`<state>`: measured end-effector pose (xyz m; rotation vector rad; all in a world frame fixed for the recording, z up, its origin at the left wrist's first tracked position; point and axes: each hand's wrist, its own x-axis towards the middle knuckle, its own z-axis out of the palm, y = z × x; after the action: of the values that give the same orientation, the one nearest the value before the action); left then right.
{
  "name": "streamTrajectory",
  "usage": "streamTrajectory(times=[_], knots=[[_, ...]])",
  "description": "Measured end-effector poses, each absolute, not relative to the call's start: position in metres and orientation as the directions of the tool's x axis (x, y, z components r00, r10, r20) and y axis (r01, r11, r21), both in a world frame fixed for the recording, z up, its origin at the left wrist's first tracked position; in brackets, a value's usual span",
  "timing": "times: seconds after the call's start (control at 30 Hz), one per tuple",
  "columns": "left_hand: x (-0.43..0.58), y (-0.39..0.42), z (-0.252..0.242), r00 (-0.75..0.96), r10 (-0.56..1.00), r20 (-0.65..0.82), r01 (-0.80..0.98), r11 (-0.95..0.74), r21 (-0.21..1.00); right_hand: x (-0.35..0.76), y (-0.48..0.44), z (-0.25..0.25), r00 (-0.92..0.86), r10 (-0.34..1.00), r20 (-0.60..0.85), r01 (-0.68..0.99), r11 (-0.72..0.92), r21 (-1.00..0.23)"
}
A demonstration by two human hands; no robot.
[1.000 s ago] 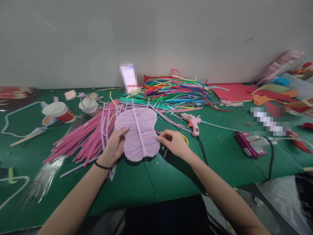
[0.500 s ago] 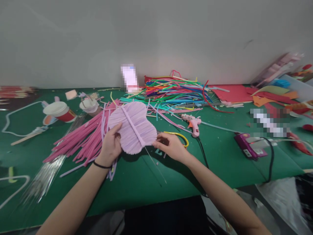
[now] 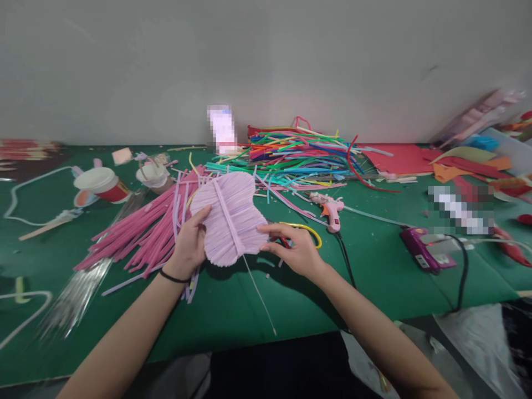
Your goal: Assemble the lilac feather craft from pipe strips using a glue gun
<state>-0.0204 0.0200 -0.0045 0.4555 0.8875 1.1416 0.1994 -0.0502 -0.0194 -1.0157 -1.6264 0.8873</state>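
Gripping the lilac pipe-cleaner panel [image 3: 230,213] by its left edge, the left hand [image 3: 189,246] holds it tilted above the green tabletop [image 3: 233,316]; the right hand [image 3: 293,249] pinches its right edge, just beside yellow-handled scissors [image 3: 311,233].

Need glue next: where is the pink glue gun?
Head view: the pink glue gun lies on the green mat right of the right hand, beyond the yellow-handled scissors.
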Motion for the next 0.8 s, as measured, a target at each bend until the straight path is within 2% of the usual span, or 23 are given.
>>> streamTrajectory(times=[0.2, 0.47, 0.8], knots=[[-0.0212, 0.0219, -0.0061, 0.195, 0.905, -0.377, -0.577, 0.417, 0.702, 0.2009, -0.0524, -0.0191, -0.187, 0.92, 0.343, 0.311, 0.387, -0.868], [-0.0242, 0.0236, -0.0091, 0.19, 0.906, -0.377, -0.55, 0.417, 0.724, 0.2028, -0.0516, -0.0163, -0.192, 0.906, 0.376, 0.181, 0.41, -0.894], [-0.0216, 0.0215, -0.003, 0.179, 0.883, -0.433, -0.547, 0.455, 0.702, 0.2034, -0.054, -0.0138, -0.176, 0.892, 0.417, 0.302, 0.452, -0.84]])
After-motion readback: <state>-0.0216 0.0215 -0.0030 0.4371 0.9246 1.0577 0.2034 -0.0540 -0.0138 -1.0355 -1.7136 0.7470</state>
